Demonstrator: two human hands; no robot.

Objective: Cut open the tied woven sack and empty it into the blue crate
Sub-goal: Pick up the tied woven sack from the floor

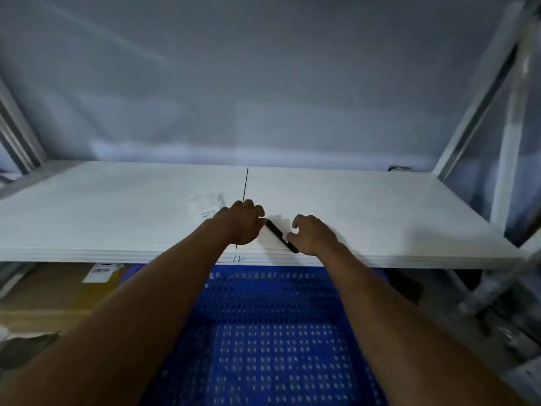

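Shelf: I see a white shelf board (117, 212) under both my hands.
Crate: blue crate (263, 332) sits below my fingers, empty as far as I can see.
Left hand (240, 224): fingers curled, touching one end of a black tool (281, 235).
Right hand (313, 234): fingers bent, loosely open, at the other end; whether they grip it I cannot tell.
Sack: I see none.

A white shelf (117, 206) spans mid-frame, a black line drawn across its middle. Near its front edge at centre lies a slim black tool (279, 234), perhaps a knife, with both hands resting beside it.
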